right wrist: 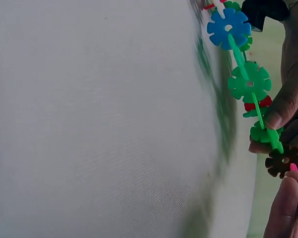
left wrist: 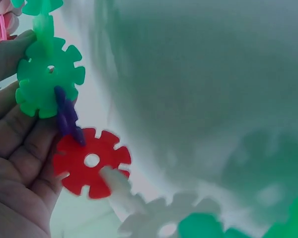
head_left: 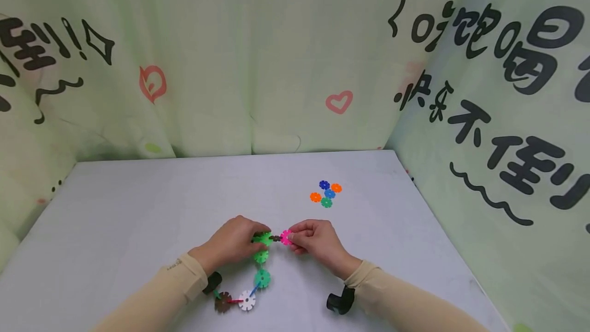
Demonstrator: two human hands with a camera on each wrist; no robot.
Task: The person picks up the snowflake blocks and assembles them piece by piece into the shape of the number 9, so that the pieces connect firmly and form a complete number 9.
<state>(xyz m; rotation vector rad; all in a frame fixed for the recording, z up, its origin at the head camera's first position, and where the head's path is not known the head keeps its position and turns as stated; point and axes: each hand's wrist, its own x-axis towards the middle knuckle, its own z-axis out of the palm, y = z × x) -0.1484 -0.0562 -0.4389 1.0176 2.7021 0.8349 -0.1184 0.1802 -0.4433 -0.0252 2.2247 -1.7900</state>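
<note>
A chain of slotted plastic snowflake discs runs from the hands toward the front of the table. My left hand (head_left: 234, 241) holds it by a green disc (head_left: 265, 240) near its upper end. Between the hands sits a brown disc (right wrist: 283, 157), seen edge-on from the head. My right hand (head_left: 319, 243) pinches a pink disc (head_left: 285, 237), whose edge meets the brown disc. Lower along the chain are a teal disc (head_left: 262, 279), a white disc (head_left: 247, 301) and another brown disc (head_left: 223, 303). The left wrist view shows a red disc (left wrist: 74, 167) beside the left fingers.
Several loose discs, among them an orange disc (head_left: 336, 188) and a blue disc (head_left: 324, 184), lie beyond the right hand on the white table (head_left: 152, 204). A printed curtain (head_left: 286, 65) borders the table at the back and sides. Black wrist devices (head_left: 341, 302) hang under the sleeves.
</note>
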